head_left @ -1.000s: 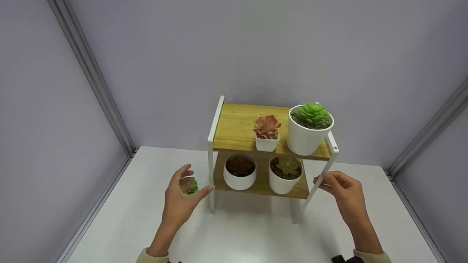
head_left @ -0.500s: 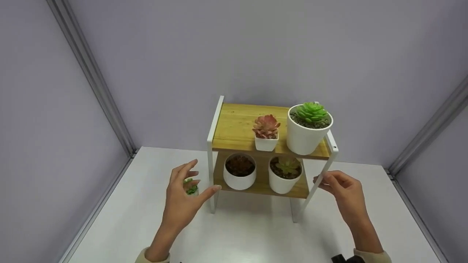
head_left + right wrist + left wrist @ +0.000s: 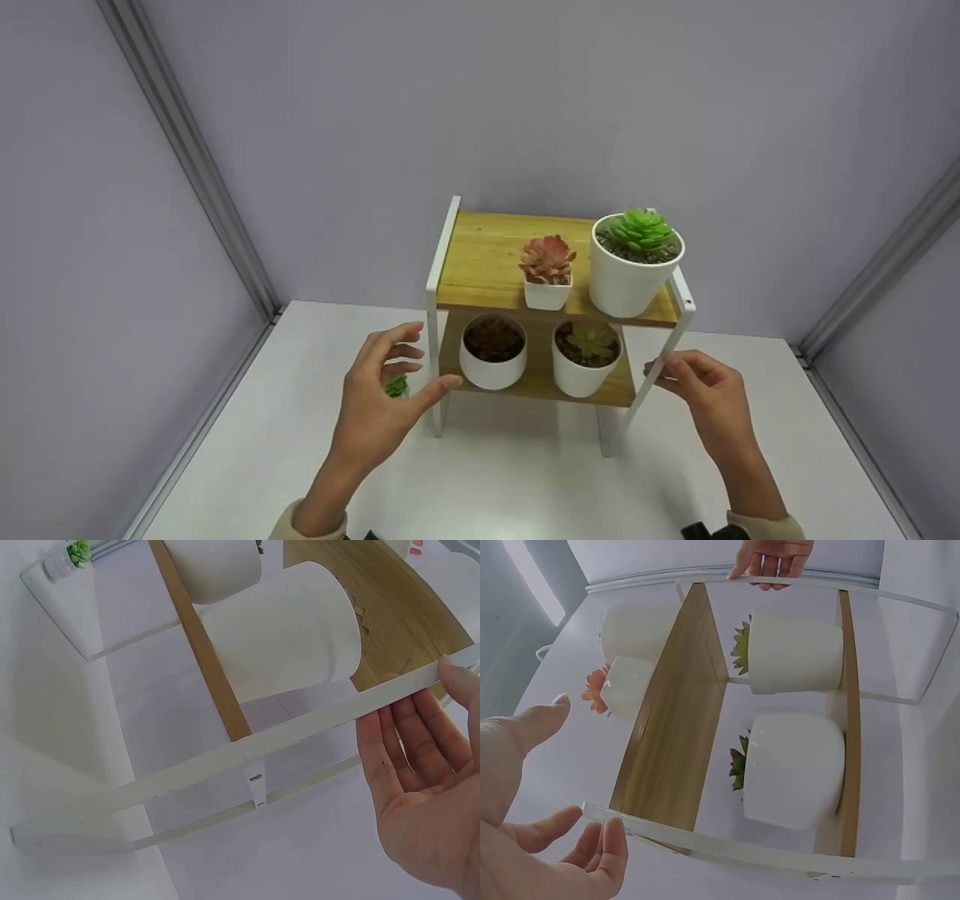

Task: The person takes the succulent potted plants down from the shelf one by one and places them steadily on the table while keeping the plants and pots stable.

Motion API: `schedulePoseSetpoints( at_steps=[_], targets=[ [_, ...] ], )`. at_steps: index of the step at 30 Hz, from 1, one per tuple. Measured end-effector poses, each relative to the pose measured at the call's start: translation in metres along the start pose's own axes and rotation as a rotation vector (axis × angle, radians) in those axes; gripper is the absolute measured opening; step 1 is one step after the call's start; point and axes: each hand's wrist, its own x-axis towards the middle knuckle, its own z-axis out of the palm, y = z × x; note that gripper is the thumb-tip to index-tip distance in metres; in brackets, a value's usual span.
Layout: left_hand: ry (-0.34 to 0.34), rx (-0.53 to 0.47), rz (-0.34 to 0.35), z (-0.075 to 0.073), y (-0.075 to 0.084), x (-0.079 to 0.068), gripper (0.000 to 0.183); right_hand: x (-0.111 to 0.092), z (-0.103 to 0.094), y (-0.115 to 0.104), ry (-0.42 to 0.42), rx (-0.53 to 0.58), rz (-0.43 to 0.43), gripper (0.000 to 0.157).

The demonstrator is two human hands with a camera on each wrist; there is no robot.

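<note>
A two-tier plant shelf with wooden boards and a white frame stands on the table. My right hand pinches its right front post between thumb and fingers. Beside the left post, my left hand is held with thumb and fingers spread apart, gripping nothing; its fingertips come close to the frame, and contact is hard to tell. On the upper board are a small pot with a pink succulent and a large pot with a green succulent.
Two white pots, one with a dark red succulent and one with a yellowish-green succulent, sit on the lower board. A small green succulent stands left of the shelf, partly hidden by my left hand. Grey walls enclose the white table.
My left hand has moved slightly rightward and its fingers have come up toward the shelf's left post. My right hand stays on the right post; the pots have not moved.
</note>
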Motion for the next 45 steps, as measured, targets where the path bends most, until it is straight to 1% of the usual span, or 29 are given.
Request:
schedulePoseSetpoints(
  at_steps=[7, 10, 15, 21, 25, 28, 34, 37, 41, 45],
  targets=[
    [-0.045, -0.029, 0.064, 0.002, 0.015, 0.004, 0.075, 0.0, 0.0, 0.0, 0.001, 0.005, -0.002, 0.032],
    [-0.077, -0.053, 0.077, 0.004, 0.022, 0.008, 0.076, 0.0, 0.0, 0.001, 0.007, -0.001, 0.007, 0.032],
    [-0.148, -0.121, 0.074, 0.008, 0.029, 0.014, 0.075, -0.001, 0.0, 0.001, 0.005, 0.004, 0.01, 0.031],
    [-0.208, -0.114, 0.063, 0.013, 0.034, 0.019, 0.073, -0.002, -0.001, 0.0, 0.011, -0.012, 0.011, 0.033],
    [-0.23, -0.126, 0.066, 0.014, 0.038, 0.024, 0.077, -0.002, -0.001, 0.001, 0.006, 0.009, -0.004, 0.032],
    [-0.235, -0.126, 0.066, 0.014, 0.042, 0.028, 0.078, -0.001, -0.001, 0.001, 0.005, 0.009, -0.009, 0.032],
    [-0.225, -0.108, 0.086, 0.012, 0.051, 0.041, 0.073, 0.0, -0.001, 0.0, 0.01, -0.007, -0.005, 0.033],
    [-0.231, -0.117, 0.081, 0.012, 0.054, 0.047, 0.072, 0.0, -0.001, 0.0, 0.01, -0.015, -0.004, 0.034],
    [-0.271, -0.118, 0.051, 0.011, 0.056, 0.052, 0.076, -0.001, -0.001, -0.001, 0.011, -0.036, 0.005, 0.034],
    [-0.324, -0.091, 0.032, 0.009, 0.061, 0.059, 0.08, -0.001, -0.001, -0.001, 0.006, -0.052, 0.007, 0.034]
  ],
)
